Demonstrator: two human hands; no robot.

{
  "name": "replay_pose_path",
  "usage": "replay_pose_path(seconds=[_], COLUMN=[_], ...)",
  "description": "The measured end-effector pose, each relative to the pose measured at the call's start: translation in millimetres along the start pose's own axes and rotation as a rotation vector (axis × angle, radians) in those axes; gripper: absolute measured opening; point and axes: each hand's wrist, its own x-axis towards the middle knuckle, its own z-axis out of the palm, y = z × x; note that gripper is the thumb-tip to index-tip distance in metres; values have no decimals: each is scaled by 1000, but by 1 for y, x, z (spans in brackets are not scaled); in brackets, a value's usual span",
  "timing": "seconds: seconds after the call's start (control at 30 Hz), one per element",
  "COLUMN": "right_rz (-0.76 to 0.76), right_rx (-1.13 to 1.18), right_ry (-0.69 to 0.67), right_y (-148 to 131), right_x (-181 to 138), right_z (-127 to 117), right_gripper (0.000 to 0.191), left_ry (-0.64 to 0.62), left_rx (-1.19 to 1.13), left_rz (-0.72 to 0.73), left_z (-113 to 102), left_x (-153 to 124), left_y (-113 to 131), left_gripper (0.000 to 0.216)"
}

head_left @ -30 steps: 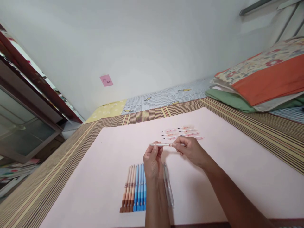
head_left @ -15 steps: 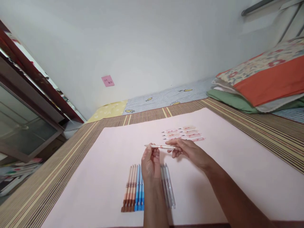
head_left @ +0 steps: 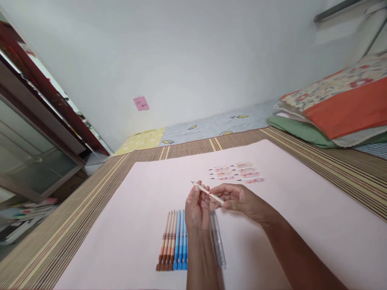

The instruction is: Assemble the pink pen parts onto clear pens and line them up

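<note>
My left hand [head_left: 197,209] pinches a thin white pen [head_left: 208,193] that slants from upper left to lower right. Fingers of my right hand [head_left: 236,199] close on the pen's lower right end. Both hands hover above a pale pink sheet [head_left: 290,225]. Just below my left hand lies a tidy row of brown and blue pens [head_left: 174,241]. A few clear pen barrels [head_left: 218,241] lie to the right of my left forearm. Beyond my hands, several small pink-printed pen parts [head_left: 236,172] lie in rows.
The pink sheet rests on a brown striped mat [head_left: 75,217]. Folded bedding in orange, floral and green [head_left: 332,108] is stacked at the right. A pink sticky note [head_left: 141,103] is on the white wall. A dark wooden cabinet with glass [head_left: 33,141] stands at the left.
The pen was held level between both hands; now it is tilted, its right end lower. Both hands have drawn a little nearer to me.
</note>
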Motion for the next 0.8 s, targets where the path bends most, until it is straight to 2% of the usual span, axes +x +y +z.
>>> replay_pose_path(seconds=[0.3, 0.47, 0.53, 0.6, 0.67, 0.73, 0.8], right_rz=[45, 57, 66, 62, 3, -150, -376], right_rx=[-53, -112, -140, -199, -273, -340, -412], right_ry=[-75, -35, 22, 122, 307, 591, 891], right_y=[-8, -10, -7, -3, -1, -6, -20], right_x=[-4, -8, -7, -4, -1, 1, -2], right_z=[-6, -9, -11, -13, -12, -6, 7], right_gripper=[53, 53, 50, 44, 42, 42, 40], left_ry=[-70, -72, -63, -64, -62, -59, -63], left_rx=[40, 49, 56, 67, 80, 86, 82], left_rz=[8, 16, 24, 38, 49, 40, 25], left_z=[2, 4, 3, 3, 2, 2, 2], left_x=[-3, -4, -3, -2, -2, -2, -3], left_y=[2, 3, 3, 3, 2, 1, 0], left_gripper=[31, 36, 38, 38, 37, 36, 32])
